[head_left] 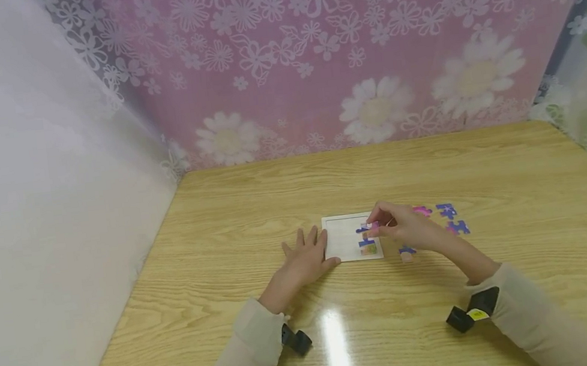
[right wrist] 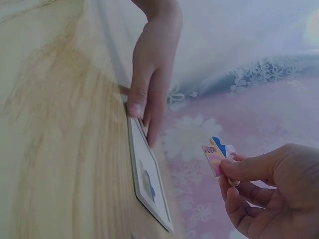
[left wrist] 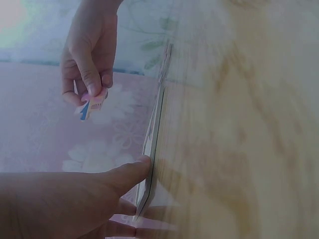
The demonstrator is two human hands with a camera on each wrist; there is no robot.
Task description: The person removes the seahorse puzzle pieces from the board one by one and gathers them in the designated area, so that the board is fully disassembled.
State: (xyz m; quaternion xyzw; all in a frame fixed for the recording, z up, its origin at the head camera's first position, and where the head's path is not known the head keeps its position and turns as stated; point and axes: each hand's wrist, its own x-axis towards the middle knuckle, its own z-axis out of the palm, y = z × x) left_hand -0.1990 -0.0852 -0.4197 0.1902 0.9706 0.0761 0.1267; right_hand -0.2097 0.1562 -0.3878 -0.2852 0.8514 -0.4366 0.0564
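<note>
A white puzzle tray (head_left: 340,241) lies flat on the wooden table. Along its left side rests my left hand (head_left: 305,261), fingers spread and straight, with the thumb (left wrist: 134,175) on the tray's edge. Between thumb and fingers, my right hand (head_left: 404,228) pinches a pink, yellow and blue jigsaw piece (right wrist: 214,157). That piece is held up above the right part of the tray, apart from it. Inside the tray, near the lower right corner, sits another jigsaw piece (head_left: 368,248) with blue and yellowish print.
Right of the tray lie several loose jigsaw pieces: a pink one (head_left: 423,211) partly behind the right hand, purple ones (head_left: 446,211) further right, and one nearer the front (head_left: 407,254). A flowered pink cloth (head_left: 291,111) hangs behind the table (head_left: 212,228).
</note>
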